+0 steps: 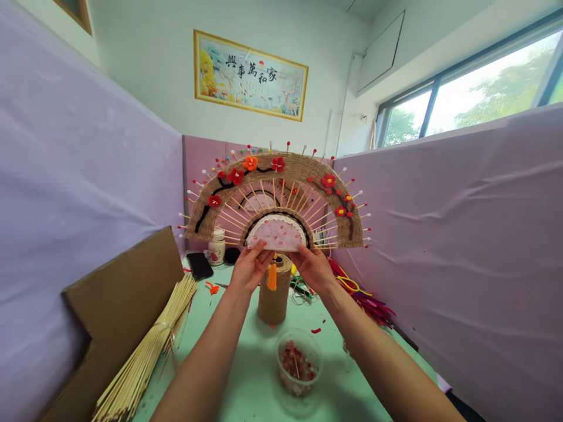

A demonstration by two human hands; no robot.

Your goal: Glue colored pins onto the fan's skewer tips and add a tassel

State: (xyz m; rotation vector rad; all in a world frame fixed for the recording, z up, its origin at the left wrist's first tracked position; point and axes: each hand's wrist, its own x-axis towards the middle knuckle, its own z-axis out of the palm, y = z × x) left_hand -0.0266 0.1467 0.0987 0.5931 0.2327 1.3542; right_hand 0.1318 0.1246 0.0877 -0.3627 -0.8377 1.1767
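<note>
Both hands hold up a handmade fan [264, 170] of thin sticks wound with brown twine, its arc upward. Red and orange flowers on dark branches decorate the twine band, and red and white tips stick out around the rim. Its pink, dotted half-round base is pinched at the lower left by my left hand [254, 264] and at the lower right by my right hand [313, 266]. An orange tassel [272, 276] hangs below the base. Behind it, a spool of twine [273, 302] stands on the table.
A clear tub [299, 366] of small red and white pieces stands nearest me. Bundled sticks [145, 351] and brown cardboard [127, 310] lie left. Colourful pipe cleaners [365, 299] lie right. A phone [199, 266] and a jar [217, 249] are behind. Lilac sheets [461, 252] enclose the table [246, 375].
</note>
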